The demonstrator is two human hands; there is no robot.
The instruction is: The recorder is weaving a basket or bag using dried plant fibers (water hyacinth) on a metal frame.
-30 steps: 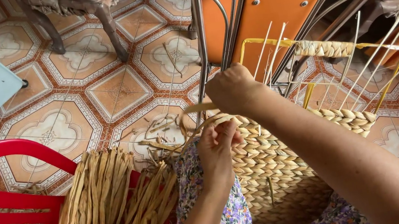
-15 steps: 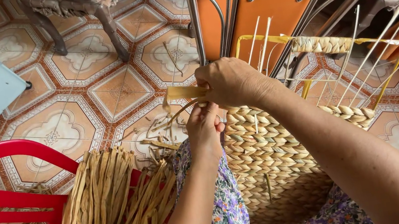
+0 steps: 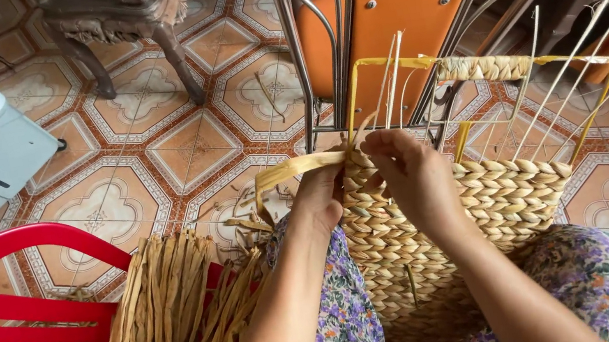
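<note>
Here the half-woven basket (image 3: 447,221) rests on the person's lap, its braided straw wall built partway up a yellow wire frame (image 3: 470,67) with pale upright stakes. The left hand (image 3: 321,193) is clamped on a flat straw strand (image 3: 292,170) at the basket's near corner. The right hand (image 3: 414,177) pinches the weave just beside it; both hands nearly touch. A bundle of loose straw (image 3: 167,337) lies across a red plastic chair (image 3: 22,321) to the left, over patterned floor tiles (image 3: 191,145).

Basket (image 3: 453,211) on lap, straw bundle (image 3: 175,336) on chair (image 3: 24,329) left of it.
</note>
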